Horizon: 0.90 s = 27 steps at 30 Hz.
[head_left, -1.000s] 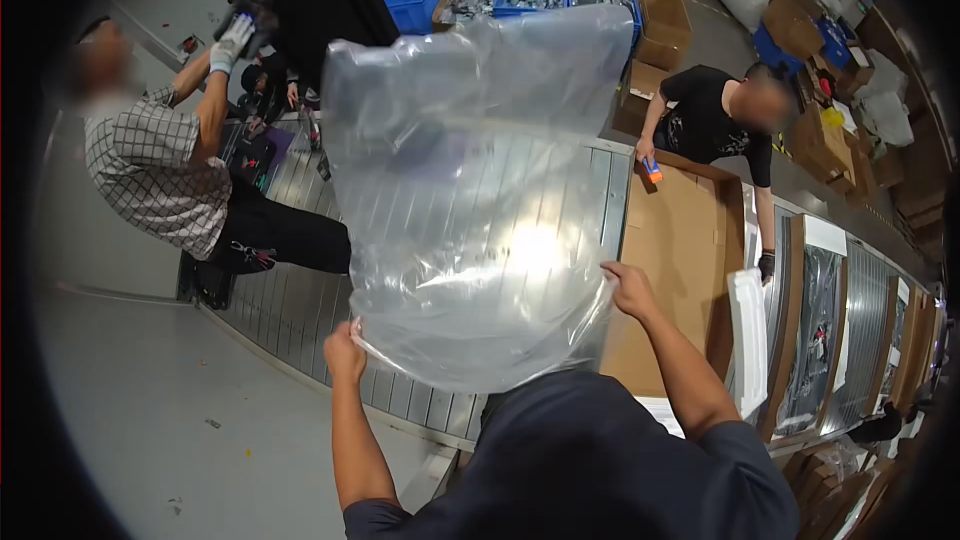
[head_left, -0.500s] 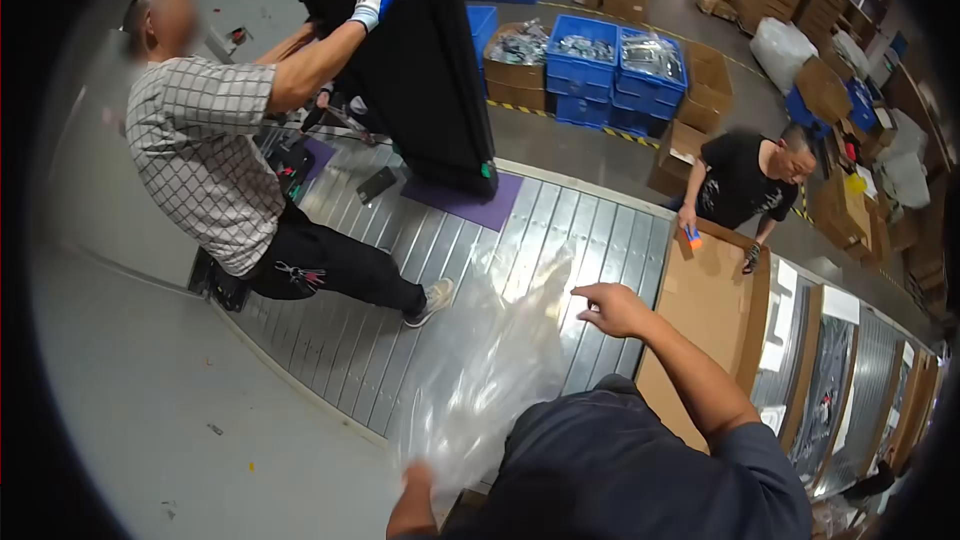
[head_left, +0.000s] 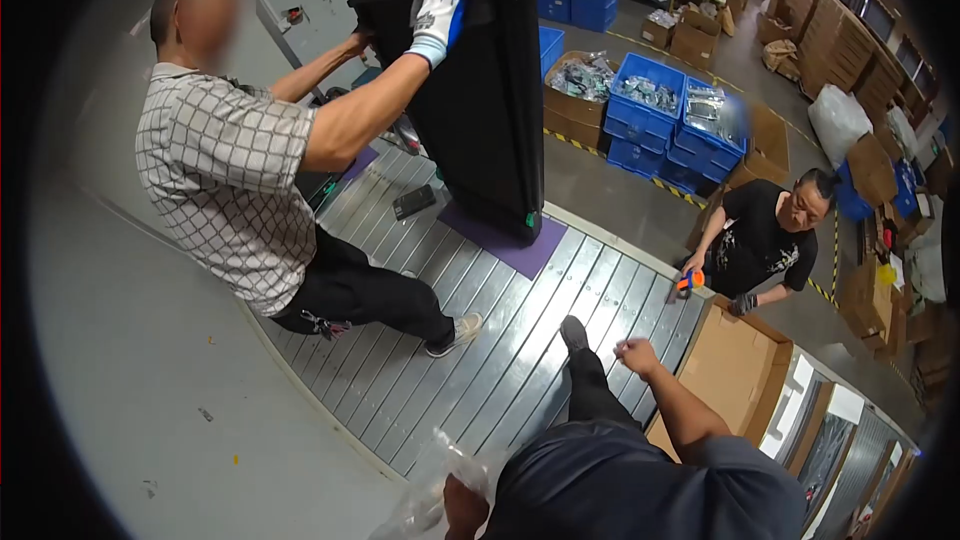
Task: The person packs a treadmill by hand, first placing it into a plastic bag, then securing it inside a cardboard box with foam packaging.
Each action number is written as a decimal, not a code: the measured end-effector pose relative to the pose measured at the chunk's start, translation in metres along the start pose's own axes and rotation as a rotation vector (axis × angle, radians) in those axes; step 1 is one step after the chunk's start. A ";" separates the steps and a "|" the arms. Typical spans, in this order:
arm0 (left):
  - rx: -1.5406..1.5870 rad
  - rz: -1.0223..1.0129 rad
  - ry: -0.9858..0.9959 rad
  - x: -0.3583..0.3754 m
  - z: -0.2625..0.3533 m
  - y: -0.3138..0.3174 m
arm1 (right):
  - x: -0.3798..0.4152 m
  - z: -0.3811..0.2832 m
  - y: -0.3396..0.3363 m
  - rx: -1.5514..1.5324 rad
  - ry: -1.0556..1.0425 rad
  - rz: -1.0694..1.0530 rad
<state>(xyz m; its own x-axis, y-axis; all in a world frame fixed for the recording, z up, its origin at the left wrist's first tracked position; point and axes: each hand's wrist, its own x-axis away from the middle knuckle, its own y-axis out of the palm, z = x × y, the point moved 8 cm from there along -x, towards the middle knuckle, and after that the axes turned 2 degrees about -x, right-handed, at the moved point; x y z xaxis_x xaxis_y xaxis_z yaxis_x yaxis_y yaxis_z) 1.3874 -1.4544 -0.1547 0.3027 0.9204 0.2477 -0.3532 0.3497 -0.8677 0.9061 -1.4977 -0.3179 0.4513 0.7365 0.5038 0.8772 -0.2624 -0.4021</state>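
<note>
My left hand (head_left: 464,508), at the bottom edge, is closed on a crumpled clear plastic sheet (head_left: 418,512). My right hand (head_left: 637,355) is held over the metal slatted platform (head_left: 510,360), loosely bent with its fingers apart and nothing in it. Below and right of it lies the open cardboard box (head_left: 732,358). Across the platform, a large black panel with a rounded frame (head_left: 478,110) stands upright on a purple mat (head_left: 530,258), steadied by a person's gloved hand (head_left: 438,18).
A person in a checked shirt (head_left: 225,140) stands at left on the platform. Another person in black (head_left: 765,240), holding an orange and blue tool (head_left: 690,282), is beside the cardboard box. Blue crates (head_left: 635,125) stand behind. A black object (head_left: 414,202) lies near the mat.
The plastic sheet has been pulled from the platform's middle toward the lower left with my left hand. My foot now shows on the platform. The view has shifted; the black panel still stands.
</note>
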 end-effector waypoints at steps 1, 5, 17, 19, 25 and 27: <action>0.236 0.244 0.011 -0.031 0.039 -0.037 | -0.040 -0.046 -0.006 -0.039 -0.081 0.022; 0.393 -0.164 -0.157 -0.117 0.061 0.008 | -0.138 -0.317 -0.089 -0.277 -0.597 0.207; 0.617 -0.066 -0.644 -0.175 0.062 0.033 | -0.175 -0.761 -0.158 -0.411 -1.030 0.198; 0.536 -0.122 -0.683 -0.199 0.055 0.037 | -0.179 -0.765 -0.160 -0.452 -1.057 0.198; 0.502 -0.220 -0.017 -0.308 0.076 -0.049 | -0.189 -0.778 -0.190 -0.448 -1.048 0.278; 0.285 0.035 0.376 -0.341 0.055 -0.045 | -0.187 -0.781 -0.198 -0.450 -1.021 0.297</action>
<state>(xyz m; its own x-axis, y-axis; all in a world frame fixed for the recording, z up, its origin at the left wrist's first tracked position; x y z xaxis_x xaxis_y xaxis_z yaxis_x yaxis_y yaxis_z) 1.2516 -1.7747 -0.1766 0.5669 0.8238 0.0017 -0.5818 0.4019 -0.7071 0.7758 -2.0705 0.2646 0.4872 0.7155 -0.5006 0.8301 -0.5575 0.0111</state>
